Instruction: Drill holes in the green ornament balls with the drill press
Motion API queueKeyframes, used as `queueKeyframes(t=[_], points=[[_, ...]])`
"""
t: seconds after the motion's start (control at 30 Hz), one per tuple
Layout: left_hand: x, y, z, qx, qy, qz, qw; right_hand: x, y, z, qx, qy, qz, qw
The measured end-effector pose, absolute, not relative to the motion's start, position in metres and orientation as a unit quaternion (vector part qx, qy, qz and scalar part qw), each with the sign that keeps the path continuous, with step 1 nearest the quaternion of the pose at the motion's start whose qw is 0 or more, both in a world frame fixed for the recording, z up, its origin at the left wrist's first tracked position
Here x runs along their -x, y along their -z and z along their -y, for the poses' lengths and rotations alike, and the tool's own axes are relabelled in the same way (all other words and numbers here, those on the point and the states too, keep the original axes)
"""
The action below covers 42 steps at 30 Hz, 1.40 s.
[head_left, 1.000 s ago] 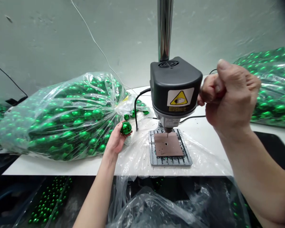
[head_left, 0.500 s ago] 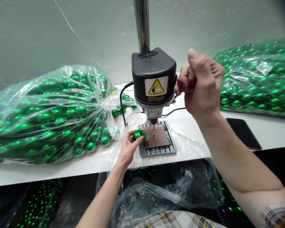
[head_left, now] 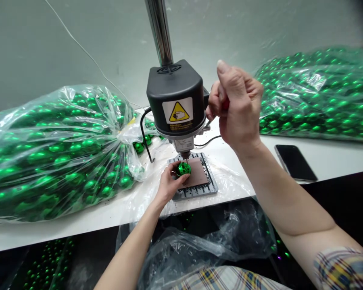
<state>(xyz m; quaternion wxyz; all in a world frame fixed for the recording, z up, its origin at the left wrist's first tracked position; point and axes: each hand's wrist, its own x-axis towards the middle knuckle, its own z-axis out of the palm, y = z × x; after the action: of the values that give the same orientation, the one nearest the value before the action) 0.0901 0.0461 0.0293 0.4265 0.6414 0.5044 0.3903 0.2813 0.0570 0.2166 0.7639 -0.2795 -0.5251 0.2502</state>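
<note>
A shiny green ball (head_left: pixel 184 169) sits between the thumb and fingers of my left hand (head_left: pixel 169 182), over the pinkish board (head_left: pixel 199 177) on the slotted metal base (head_left: pixel 211 186). Directly above the ball is the bit of a black drill press (head_left: pixel 175 94) with a yellow warning label. My right hand (head_left: pixel 238 104) is closed around the machine's handle at its right side; a bit of red shows between the fingers, and most of the handle is hidden.
Clear bags of green balls lie left (head_left: pixel 63 149) and right (head_left: pixel 317 92) on the white table (head_left: pixel 260 177). A black phone (head_left: pixel 295 162) is at the right. Loose clear plastic (head_left: pixel 193 245) hangs at the front edge. A metal column (head_left: pixel 159 32) rises behind the drill.
My left hand has moved the green ball from the board's left edge to under the bit, covering the board's hole. The whole view has shifted, with the machine now further left.
</note>
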Motion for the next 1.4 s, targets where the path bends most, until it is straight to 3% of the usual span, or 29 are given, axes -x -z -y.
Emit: queueKeyframes(t=[0.37, 0.57, 0.77, 1.17, 1.4], points=[[-0.108, -0.015, -0.051, -0.73, -0.393, -0.476, 0.293, -0.282, -0.216, -0.058, 0.261, -0.245, 0.526, 0.771], [-0.112, -0.003, -0.047, -0.693, -0.438, -0.474, 0.321, -0.281, -0.218, -0.058, 0.288, -0.239, 0.526, 0.764], [-0.112, 0.0, -0.046, -0.663, -0.443, -0.479, 0.367, -0.279, -0.212, -0.052, 0.214, -0.269, 0.514, 0.786], [-0.111, 0.001, -0.046, -0.673, -0.44, -0.472, 0.361, -0.277, -0.173, -0.02, 0.25, -0.186, 0.536, 0.784], [-0.111, 0.001, -0.045, -0.685, -0.436, -0.469, 0.348, -0.279, -0.151, -0.032, 0.2, -0.142, 0.545, 0.802]])
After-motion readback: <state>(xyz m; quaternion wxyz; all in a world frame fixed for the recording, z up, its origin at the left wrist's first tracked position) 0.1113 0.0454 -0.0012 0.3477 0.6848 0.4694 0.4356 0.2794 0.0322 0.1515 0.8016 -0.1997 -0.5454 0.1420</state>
